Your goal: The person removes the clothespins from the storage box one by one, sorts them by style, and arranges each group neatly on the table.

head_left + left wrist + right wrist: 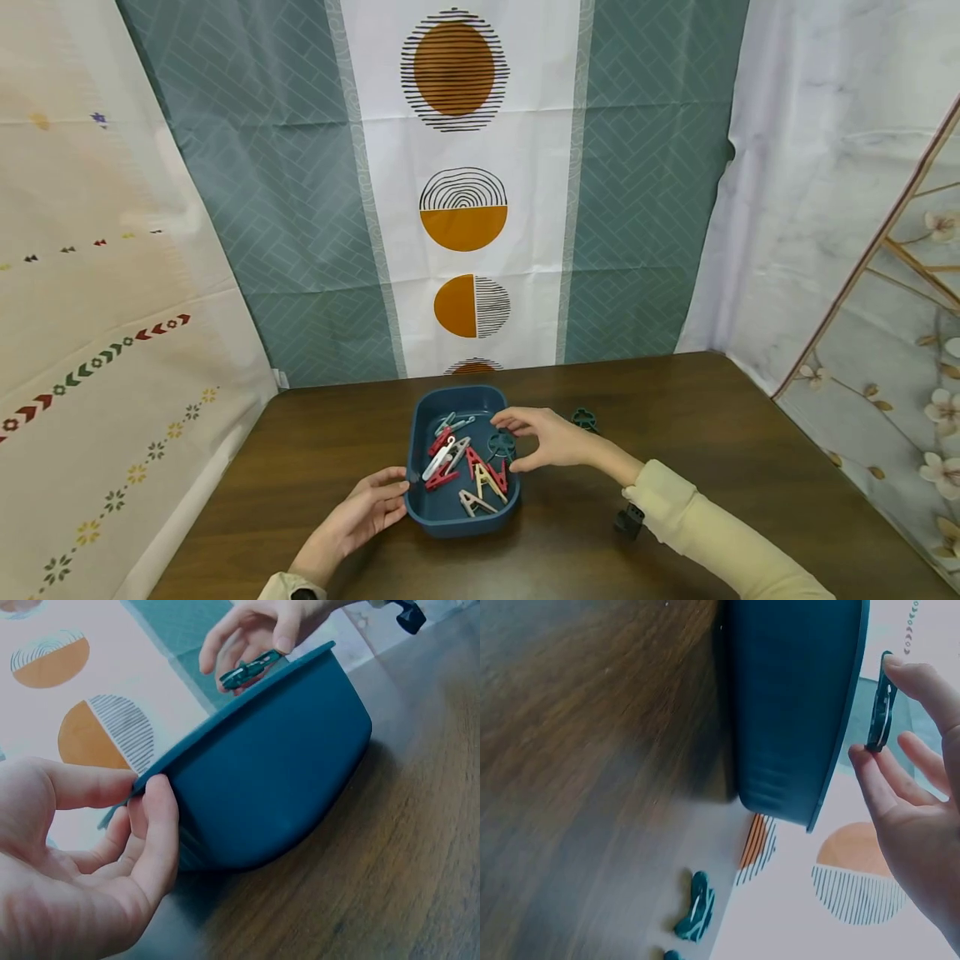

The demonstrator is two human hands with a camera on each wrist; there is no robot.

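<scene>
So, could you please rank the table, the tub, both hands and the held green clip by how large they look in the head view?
1. Table
2. Tub
3. Left hand and right hand: too alike to rank
4. Green clip

Dark green clip [881,712] in the right grip [546,437], above the blue bin [467,528].

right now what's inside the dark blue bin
Red, white, grey, pale blue and cream clothespins lie inside the bin. The right hand holds a green clip above it; whatever lies behind that clip and hand is hidden in the head view.
</scene>
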